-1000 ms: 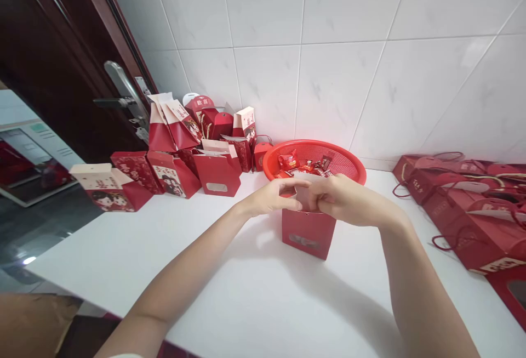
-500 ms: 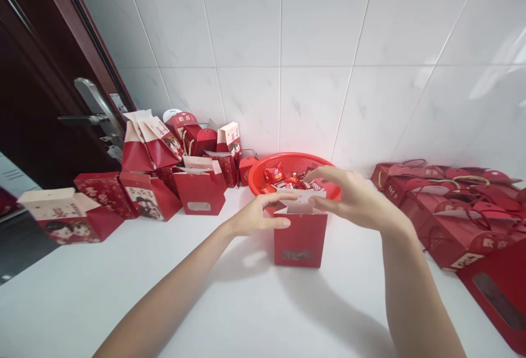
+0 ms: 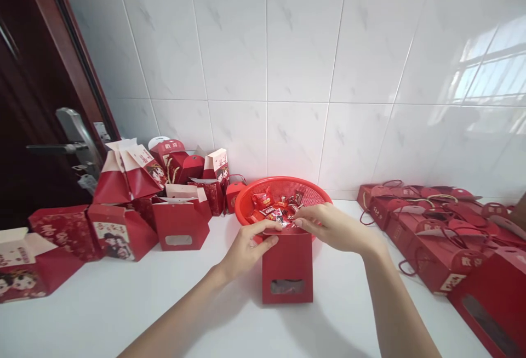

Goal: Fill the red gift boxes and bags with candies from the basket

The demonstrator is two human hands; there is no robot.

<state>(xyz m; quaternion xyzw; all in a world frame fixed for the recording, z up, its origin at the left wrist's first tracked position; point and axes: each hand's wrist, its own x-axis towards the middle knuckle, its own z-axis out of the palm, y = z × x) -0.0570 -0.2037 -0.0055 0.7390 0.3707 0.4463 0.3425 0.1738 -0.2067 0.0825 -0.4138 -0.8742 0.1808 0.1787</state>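
A red paper gift box [image 3: 287,262] with a small clear window low on its front stands upright on the white table [image 3: 230,303]. My left hand [image 3: 250,245] grips its top left, the index finger along the upper edge and the thumb against the front. At the top right, my right hand [image 3: 329,227] has its fingers closed on the box's upper edge, their tips partly hidden. The top now looks folded together. Just behind it sits a red plastic basket [image 3: 308,187] holding several wrapped candies [image 3: 263,199].
Several open red and cream gift boxes [image 3: 181,226] crowd the left, some stacked. On the right lie several closed red boxes [image 3: 419,226] with cord handles, and a windowed box [image 3: 493,297] nearer me. A tiled wall [image 3: 296,45] rises behind; a dark door [image 3: 41,73] is at left.
My hands have closed in on the box's top, and its raised white-inside flaps have come together. My right hand has dropped from above the box to its upper edge. The view has shifted upward.
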